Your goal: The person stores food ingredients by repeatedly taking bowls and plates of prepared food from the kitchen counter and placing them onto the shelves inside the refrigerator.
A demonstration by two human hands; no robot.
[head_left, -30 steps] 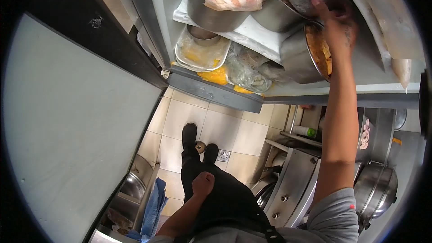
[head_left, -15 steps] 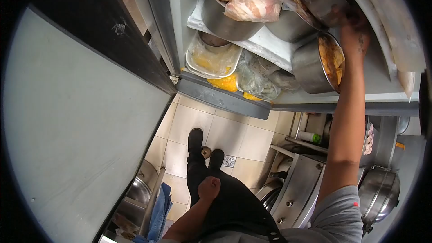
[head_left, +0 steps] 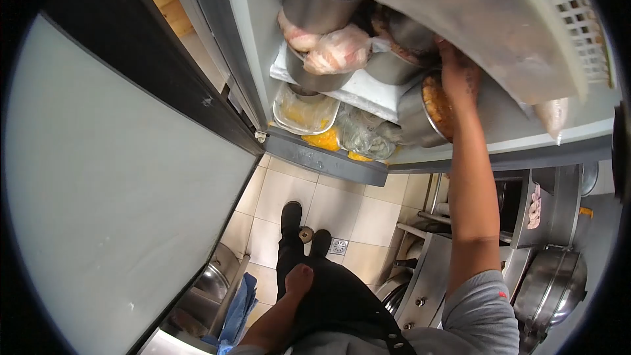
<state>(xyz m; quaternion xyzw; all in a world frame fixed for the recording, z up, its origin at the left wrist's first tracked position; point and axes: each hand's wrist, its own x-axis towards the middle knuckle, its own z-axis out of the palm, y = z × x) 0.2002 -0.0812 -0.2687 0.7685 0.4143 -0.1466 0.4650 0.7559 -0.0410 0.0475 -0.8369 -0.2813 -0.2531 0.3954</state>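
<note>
My right hand [head_left: 460, 75] reaches into the fridge, its fingers against a tilted steel pot [head_left: 412, 31] in the shadow below the upper shelf. Just beneath that hand stands a steel pot of orange-brown food [head_left: 437, 106]. To its left, a bag of pale pink meat [head_left: 338, 51] lies by another steel pot [head_left: 322, 8]. My left hand [head_left: 300, 279] hangs closed in front of my dark apron, with nothing visible in it.
The open fridge door [head_left: 131, 184] fills the left side. A plastic-wrapped tray [head_left: 304, 110] and bags [head_left: 363, 133] sit low in the fridge. A white basket [head_left: 578, 20] is above. Steel cookware [head_left: 551, 283] and a blue cloth [head_left: 238, 309] are below.
The view has shifted, and the upper shelf now covers more of the fridge. My right hand has stayed at the tilted pot, which sits deeper under the shelf. My left hand remains closed.
</note>
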